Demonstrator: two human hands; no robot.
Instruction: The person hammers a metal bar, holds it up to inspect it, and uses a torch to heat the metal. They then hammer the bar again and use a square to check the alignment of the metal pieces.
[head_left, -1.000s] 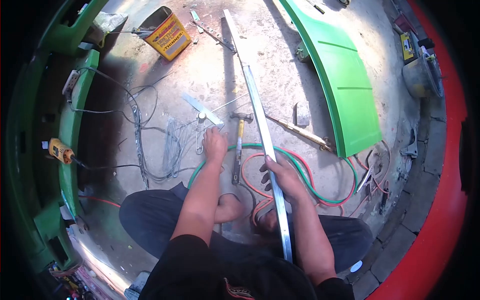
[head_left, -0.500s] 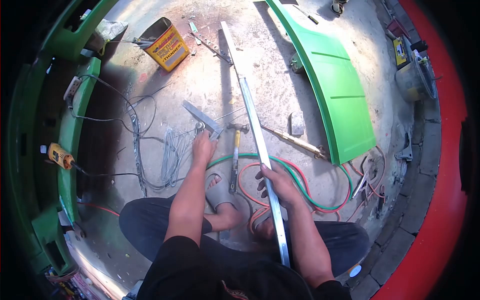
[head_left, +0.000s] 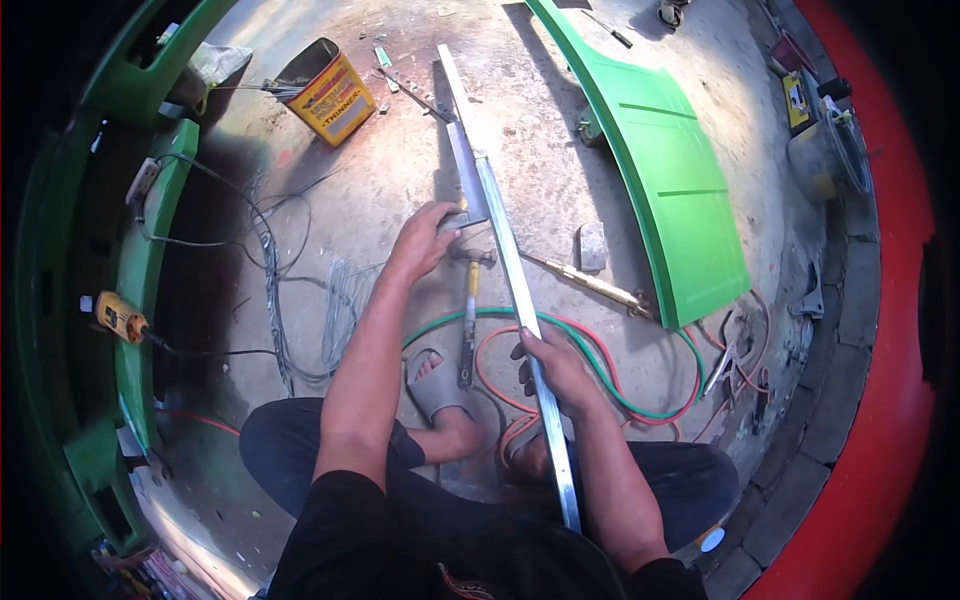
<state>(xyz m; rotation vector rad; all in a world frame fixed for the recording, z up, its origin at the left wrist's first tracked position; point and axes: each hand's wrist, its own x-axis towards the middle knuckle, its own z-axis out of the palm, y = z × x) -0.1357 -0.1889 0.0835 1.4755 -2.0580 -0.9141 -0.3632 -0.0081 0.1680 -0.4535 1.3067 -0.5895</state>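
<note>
A long silver metal bar [head_left: 519, 285] runs from near my lap up across the floor. My right hand [head_left: 557, 368] is wrapped round its lower part. My left hand [head_left: 430, 240] grips the short arm of a metal square [head_left: 464, 172], whose long blade lies close along the left side of the bar. Below the square, a hammer with a yellow and black handle [head_left: 469, 330] lies on the floor. Left of the hammer is a bundle of thin wire rods [head_left: 342, 305]. A brass-coloured torch [head_left: 590, 282] rests just right of the bar.
A yellow thinner can [head_left: 340, 108] holding rods stands at the upper left. At the right is a green curved panel [head_left: 690, 190]. Green and red hoses [head_left: 640, 408] loop near my feet. A yellow power tool [head_left: 120, 317] and cables lie at the left.
My left hand has lifted the metal square up and to the right, turning it so its blade lies beside the bar. My right hand stays in place on the bar.
</note>
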